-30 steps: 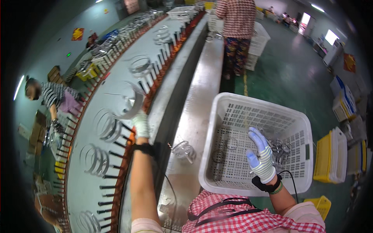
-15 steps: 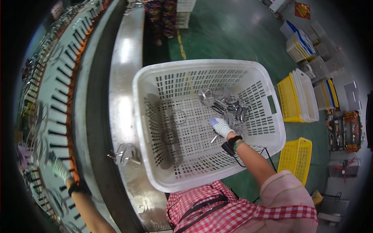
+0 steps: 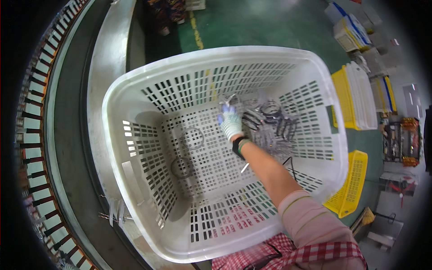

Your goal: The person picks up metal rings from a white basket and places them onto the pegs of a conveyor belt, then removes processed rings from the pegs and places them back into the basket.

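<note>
Along the left edge of the frame, a curved conveyor (image 3: 44,135) carries black pegs (image 3: 32,145); at the lower left, a sliver of striped glove may be the left hand (image 3: 66,264), its grip impossible to tell. Next comes a shiny steel ledge (image 3: 105,58) bearing clear strips with thin wires (image 3: 118,211). Mid-frame stands a large white slatted plastic basket (image 3: 225,53), two thin dark rings at its left. Inside it, the right hand (image 3: 231,122), in a white striped glove with lavender fingertips, reaches to a shiny silvery piece (image 3: 231,99) beside a tangle of shiny rings (image 3: 272,118); blur hides whether the fingers have closed. The step looks like picking, calling for a pinch that frees one piece. Green floor (image 3: 243,22) lies behind, stacked yellow and white baskets (image 3: 360,96) rightmost.
</note>
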Demonstrator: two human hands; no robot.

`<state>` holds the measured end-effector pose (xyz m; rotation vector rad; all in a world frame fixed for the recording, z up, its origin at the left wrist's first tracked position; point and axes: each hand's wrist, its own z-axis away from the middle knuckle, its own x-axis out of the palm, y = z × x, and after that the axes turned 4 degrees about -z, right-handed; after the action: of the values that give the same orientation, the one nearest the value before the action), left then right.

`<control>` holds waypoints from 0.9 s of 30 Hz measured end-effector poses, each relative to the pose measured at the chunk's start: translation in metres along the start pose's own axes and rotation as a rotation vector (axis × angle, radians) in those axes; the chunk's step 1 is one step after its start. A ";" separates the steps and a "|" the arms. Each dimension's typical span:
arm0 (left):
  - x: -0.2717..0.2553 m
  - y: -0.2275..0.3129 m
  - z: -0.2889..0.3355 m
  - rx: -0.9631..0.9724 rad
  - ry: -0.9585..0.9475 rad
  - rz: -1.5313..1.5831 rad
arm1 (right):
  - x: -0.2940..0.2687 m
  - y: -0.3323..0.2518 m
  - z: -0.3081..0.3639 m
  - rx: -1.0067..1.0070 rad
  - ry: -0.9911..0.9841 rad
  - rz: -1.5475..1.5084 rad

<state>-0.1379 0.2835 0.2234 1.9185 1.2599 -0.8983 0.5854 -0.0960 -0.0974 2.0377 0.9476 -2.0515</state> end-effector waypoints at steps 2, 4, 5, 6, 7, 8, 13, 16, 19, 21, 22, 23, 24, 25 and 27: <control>-0.024 -0.036 -0.002 0.132 -0.203 -0.713 | -0.014 0.001 -0.035 -0.008 0.169 0.047; -0.014 -0.030 0.014 0.080 -0.059 -0.398 | -0.030 0.019 -0.065 0.053 -0.062 0.122; -0.036 -0.064 0.006 0.253 -0.058 -0.465 | -0.032 0.015 -0.082 0.057 -0.232 0.143; -0.043 -0.073 0.003 0.426 -0.074 -0.513 | -0.031 0.013 -0.091 0.064 -0.399 0.187; -0.049 -0.081 0.009 0.378 -0.101 -0.577 | -0.030 0.013 -0.082 -0.003 -0.263 0.153; -0.051 -0.090 0.016 0.330 -0.127 -0.636 | -0.032 0.015 -0.074 -0.011 -0.268 0.150; 0.021 -0.112 0.067 -0.155 -0.043 -0.108 | -0.066 0.076 -0.048 -0.038 -0.003 -0.569; -0.083 -0.207 0.052 -0.436 0.173 0.384 | -0.070 0.037 -0.023 0.358 -0.221 -1.279; 0.025 -0.145 0.115 -0.698 0.102 0.305 | -0.108 0.071 -0.012 0.394 -0.193 -1.558; 0.031 -0.133 0.160 -0.774 0.013 0.491 | -0.111 0.062 -0.002 0.440 -0.272 -1.795; 0.069 -0.066 0.185 -0.651 -0.091 0.548 | -0.138 0.076 0.005 0.505 -0.230 -1.881; 0.058 -0.038 0.206 -0.564 -0.136 0.218 | -0.146 0.065 0.011 0.553 -0.298 -1.949; 0.046 0.064 0.205 -0.719 -0.062 0.301 | -0.155 0.059 0.020 0.533 -0.367 -1.975; -0.002 0.217 0.187 -0.861 -0.033 0.372 | -0.152 0.047 0.026 0.570 -0.428 -2.018; -0.007 0.238 0.231 -0.569 -0.177 0.570 | -0.154 0.009 0.042 0.611 -0.585 -2.097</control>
<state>0.0404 0.0158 0.1406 1.5593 0.6944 -0.3485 0.5686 -0.1774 0.0396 -0.7089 3.0241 -3.2792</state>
